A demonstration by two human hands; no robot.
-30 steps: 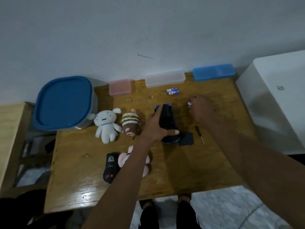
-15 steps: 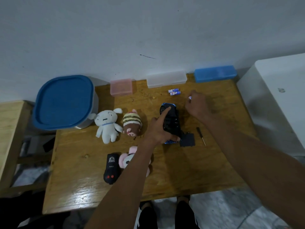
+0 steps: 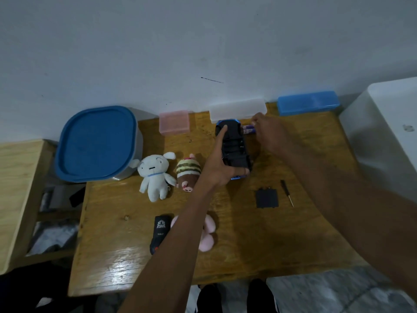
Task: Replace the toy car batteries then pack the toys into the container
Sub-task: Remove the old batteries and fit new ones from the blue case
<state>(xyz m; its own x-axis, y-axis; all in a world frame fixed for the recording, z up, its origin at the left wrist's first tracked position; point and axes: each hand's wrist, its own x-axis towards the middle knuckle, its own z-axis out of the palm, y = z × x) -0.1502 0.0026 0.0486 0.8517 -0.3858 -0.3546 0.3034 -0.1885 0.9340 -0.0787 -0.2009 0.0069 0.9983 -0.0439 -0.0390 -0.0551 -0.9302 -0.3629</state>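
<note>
Container: round-cornered grey tub with blue plastic lid point(image 3: 96, 143), closed, contents hidden, at table's left.
Car: blue-edged black toy car point(image 3: 234, 150), underside up, gripped by left hand point(image 3: 222, 168).
Batteries: purple cells point(image 3: 249, 130) beside car, right hand point(image 3: 269, 134) fingers curled over them; grip unclear.

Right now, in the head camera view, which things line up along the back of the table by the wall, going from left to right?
Blue-lidded container → pink box → clear box → blue box. The batteries by the right hand overlap the toy car, so I leave them out.
</note>
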